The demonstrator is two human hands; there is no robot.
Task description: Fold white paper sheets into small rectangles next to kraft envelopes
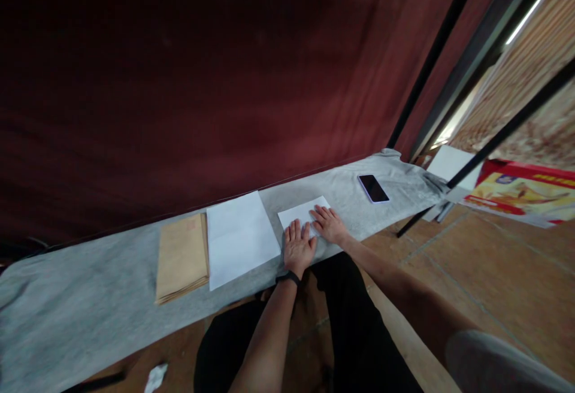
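Tall and dark red, a wall or curtain [224,81] (I cannot tell which) is at the back, behind a long, thin tabletop [90,285] with gray cloth on top. Near its middle lies a small white paper [296,211]. It is under the fingers of both hands. Most of the bit that shows is past the left hand's fingertips, toward the back edge of the tabletop.

The left hand [299,247] lies flat, palm down, with its fingers a little apart, on the side of the paper by the front edge. It wears a black band [288,277] at the wrist. The right hand [330,225] is flat too, with its fingers spread, on the paper's right side. Both hands are close, with the thumbs near each other.

Just left of the paper is a big white sheet [240,240]. Brown envelopes [182,258] sit in a pile at that sheet's left side. A phone [374,189] lies on its own nearer the right end of the tabletop. Past that end is a red and yellow box [525,189].
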